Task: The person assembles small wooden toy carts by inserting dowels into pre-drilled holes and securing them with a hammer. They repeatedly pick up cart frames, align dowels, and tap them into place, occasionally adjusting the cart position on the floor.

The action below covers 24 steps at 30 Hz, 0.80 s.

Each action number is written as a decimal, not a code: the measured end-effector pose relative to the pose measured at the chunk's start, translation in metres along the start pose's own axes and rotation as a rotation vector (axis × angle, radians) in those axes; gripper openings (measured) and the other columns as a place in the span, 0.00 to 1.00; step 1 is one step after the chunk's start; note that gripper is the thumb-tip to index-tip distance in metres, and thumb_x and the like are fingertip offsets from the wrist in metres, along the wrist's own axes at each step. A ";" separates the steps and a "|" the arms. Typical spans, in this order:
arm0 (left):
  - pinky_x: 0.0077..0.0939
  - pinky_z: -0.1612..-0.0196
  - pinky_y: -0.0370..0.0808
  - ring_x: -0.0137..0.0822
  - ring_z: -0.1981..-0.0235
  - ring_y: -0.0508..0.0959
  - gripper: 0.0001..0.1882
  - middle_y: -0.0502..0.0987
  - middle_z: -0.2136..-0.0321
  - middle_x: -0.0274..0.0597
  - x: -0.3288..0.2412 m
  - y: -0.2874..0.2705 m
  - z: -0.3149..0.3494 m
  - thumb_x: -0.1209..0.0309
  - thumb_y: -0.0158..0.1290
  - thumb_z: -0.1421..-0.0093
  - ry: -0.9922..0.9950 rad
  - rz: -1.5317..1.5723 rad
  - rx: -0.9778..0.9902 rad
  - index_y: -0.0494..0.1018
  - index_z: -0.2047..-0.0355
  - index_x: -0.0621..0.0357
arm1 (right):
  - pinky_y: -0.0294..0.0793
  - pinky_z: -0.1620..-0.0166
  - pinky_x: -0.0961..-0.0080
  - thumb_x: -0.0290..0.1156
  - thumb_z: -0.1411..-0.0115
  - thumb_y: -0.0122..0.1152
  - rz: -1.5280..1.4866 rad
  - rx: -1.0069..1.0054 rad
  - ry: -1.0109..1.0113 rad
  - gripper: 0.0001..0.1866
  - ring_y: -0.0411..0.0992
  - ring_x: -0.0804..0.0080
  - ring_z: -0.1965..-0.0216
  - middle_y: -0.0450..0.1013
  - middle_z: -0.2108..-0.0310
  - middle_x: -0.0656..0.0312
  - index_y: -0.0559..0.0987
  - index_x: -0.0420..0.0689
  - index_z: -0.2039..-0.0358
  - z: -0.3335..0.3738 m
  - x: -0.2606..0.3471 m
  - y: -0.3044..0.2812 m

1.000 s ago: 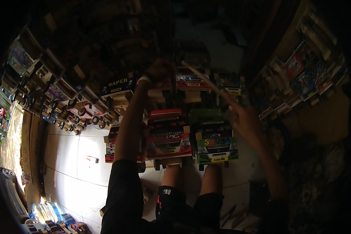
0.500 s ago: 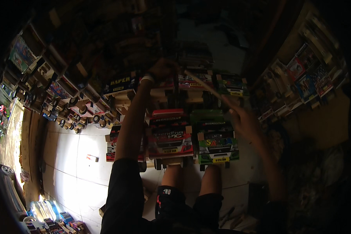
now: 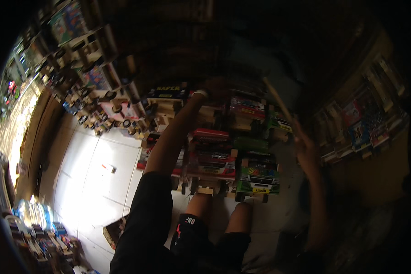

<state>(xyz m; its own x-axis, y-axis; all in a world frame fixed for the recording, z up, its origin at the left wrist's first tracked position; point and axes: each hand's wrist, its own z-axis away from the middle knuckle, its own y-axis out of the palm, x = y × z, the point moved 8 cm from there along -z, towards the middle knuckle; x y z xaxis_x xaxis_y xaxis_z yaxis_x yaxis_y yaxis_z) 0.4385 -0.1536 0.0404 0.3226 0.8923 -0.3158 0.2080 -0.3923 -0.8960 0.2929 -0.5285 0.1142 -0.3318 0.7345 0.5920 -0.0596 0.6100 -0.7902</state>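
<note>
My right hand (image 3: 306,148) is closed round the lower end of a thin wooden stick (image 3: 278,97), its far end tilted up and to the left. My left hand (image 3: 213,85), with a pale band at the wrist, reaches over the back row of toy trucks; darkness and blur hide its fingers. Nearest to it are a black toy truck (image 3: 167,89) and a red and white one (image 3: 247,107). Before my knees stand a red toy truck (image 3: 212,160) and a green toy truck (image 3: 259,177), both with printed fronts and dark wheels. A smaller green truck (image 3: 278,121) stands at the back right.
Stacked toy vehicles with wooden parts and wheels (image 3: 116,106) line the left side. More printed toys (image 3: 358,128) lean along the right. A small red and white piece (image 3: 108,168) lies on the sunlit tiled floor (image 3: 91,182). A box-like piece (image 3: 114,232) sits beside my left arm.
The view has turned, so the trucks appear shifted right. My right hand has swung the stick to a steeper angle, away from the left hand. The left hand has become blurred.
</note>
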 end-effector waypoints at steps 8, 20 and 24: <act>0.35 0.54 0.78 0.45 0.59 0.84 0.12 0.84 0.60 0.46 -0.046 -0.190 0.286 0.69 0.62 0.39 0.068 0.362 -0.728 0.83 0.56 0.58 | 0.70 0.41 0.72 0.50 0.25 0.46 0.050 -0.184 -0.103 0.34 0.68 0.68 0.38 0.59 0.27 0.54 0.59 0.43 0.26 0.147 -0.060 -0.069; 0.50 0.62 0.81 0.57 0.66 0.84 0.12 0.82 0.71 0.56 -0.039 0.111 0.694 0.60 0.60 0.44 -1.061 0.057 0.189 0.85 0.70 0.53 | 0.61 0.72 0.87 0.44 0.25 0.49 -0.176 -0.325 0.544 0.31 0.60 0.85 0.75 0.70 0.39 0.58 0.60 0.50 0.26 0.306 -0.097 -0.075; 0.51 0.60 0.81 0.61 0.64 0.83 0.13 0.82 0.69 0.61 -0.044 0.140 0.687 0.60 0.62 0.47 -1.234 0.123 -0.025 0.84 0.70 0.57 | 0.59 0.77 0.85 0.49 0.28 0.52 -0.110 -0.359 0.558 0.32 0.61 0.82 0.77 0.71 0.62 0.64 0.61 0.59 0.26 0.308 -0.076 -0.061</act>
<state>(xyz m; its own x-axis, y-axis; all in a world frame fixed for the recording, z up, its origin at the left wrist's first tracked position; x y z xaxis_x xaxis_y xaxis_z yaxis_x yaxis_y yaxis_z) -0.1811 -0.0939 -0.2853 -0.7407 0.4577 -0.4918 0.2594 -0.4805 -0.8378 0.0320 -0.7132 0.0685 0.2001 0.6475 0.7354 0.2840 0.6800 -0.6760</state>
